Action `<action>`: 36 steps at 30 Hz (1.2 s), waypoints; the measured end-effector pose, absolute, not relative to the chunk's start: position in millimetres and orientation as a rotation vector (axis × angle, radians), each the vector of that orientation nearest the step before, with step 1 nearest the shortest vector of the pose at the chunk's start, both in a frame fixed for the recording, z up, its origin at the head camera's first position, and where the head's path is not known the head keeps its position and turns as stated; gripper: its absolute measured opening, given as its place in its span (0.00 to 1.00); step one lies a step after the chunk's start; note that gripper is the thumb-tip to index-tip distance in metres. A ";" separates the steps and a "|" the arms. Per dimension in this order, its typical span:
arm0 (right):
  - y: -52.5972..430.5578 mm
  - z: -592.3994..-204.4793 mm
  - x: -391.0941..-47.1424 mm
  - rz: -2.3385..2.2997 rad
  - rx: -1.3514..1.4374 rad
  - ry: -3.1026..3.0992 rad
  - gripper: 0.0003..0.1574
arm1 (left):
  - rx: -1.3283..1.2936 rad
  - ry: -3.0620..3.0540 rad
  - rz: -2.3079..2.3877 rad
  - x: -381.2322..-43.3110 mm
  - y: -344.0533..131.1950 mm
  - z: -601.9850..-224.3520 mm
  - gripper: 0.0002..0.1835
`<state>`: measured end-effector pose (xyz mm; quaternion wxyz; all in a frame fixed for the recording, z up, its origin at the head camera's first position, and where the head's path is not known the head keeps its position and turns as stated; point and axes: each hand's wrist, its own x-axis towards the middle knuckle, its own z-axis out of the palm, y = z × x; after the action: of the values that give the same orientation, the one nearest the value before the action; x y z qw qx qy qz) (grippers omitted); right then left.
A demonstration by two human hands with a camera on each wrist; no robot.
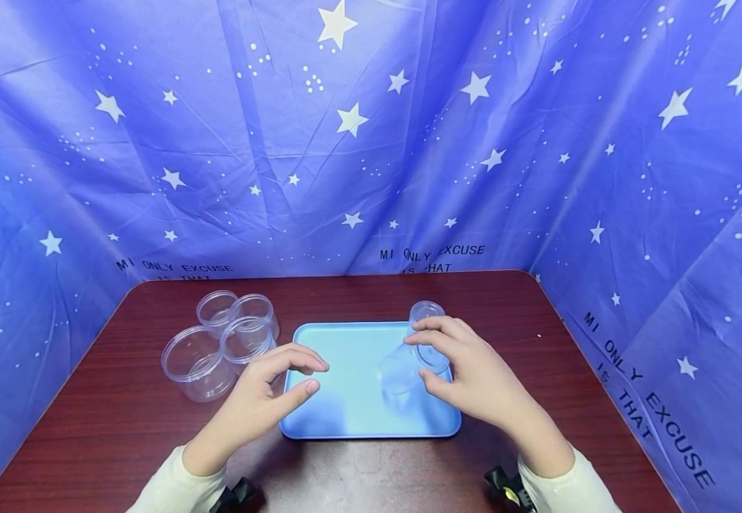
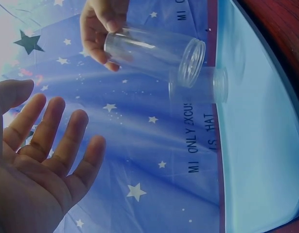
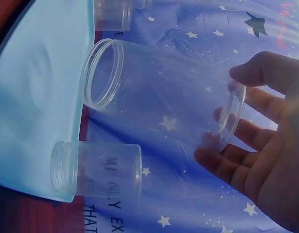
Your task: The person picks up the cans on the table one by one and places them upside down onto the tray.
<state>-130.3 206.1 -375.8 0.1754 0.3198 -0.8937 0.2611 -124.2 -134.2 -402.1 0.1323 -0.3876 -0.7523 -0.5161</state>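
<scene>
4 clear jars (image 1: 194, 370) stand left of the blue tray (image 1: 351, 385) in the head view. Left wrist: the left hand (image 2: 44, 167) is loosely spread. Right wrist: the right hand (image 3: 275, 150) pinches 1 larger jar (image 3: 159, 92) by its base, mouth down above the tray, near 1 smaller upended jar (image 3: 103, 167).

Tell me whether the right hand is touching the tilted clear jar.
Touching. The right wrist view shows the right hand gripping the tilted clear jar by its base, thumb on one side, fingers on the other.
</scene>
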 end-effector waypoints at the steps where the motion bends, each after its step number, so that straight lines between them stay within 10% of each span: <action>1: 206.0 -375.9 -130.4 0.730 0.901 -2.540 0.26 | -1.127 -2.181 -1.495 -124.1 -134.0 -402.0 0.17; 36: 207.0 -387.4 -137.4 0.525 0.818 -2.670 0.25 | -1.148 -2.165 -1.484 -125.7 -133.2 -402.3 0.18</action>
<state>-137.4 207.0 -387.4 0.1494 0.2846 -0.9292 0.1826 -125.7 -133.2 -402.3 0.1380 -0.3969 -0.7484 -0.5131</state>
